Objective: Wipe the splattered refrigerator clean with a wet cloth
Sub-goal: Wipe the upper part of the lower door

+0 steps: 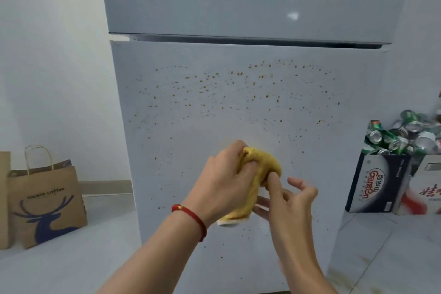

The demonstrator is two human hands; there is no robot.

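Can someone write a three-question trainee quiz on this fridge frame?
1. True or false: the orange-brown splatter specks lie on the grey refrigerator's lower door.
2. Which hand has its grip on the bunched yellow cloth?
3. Multiple choice: the brown paper bag with a blue deer print stands A) on top of the fridge B) on the floor, left of the fridge C) inside the box.

Key: 1 true. 2 The left hand; the right hand touches the cloth with a fingertip. 3 B.
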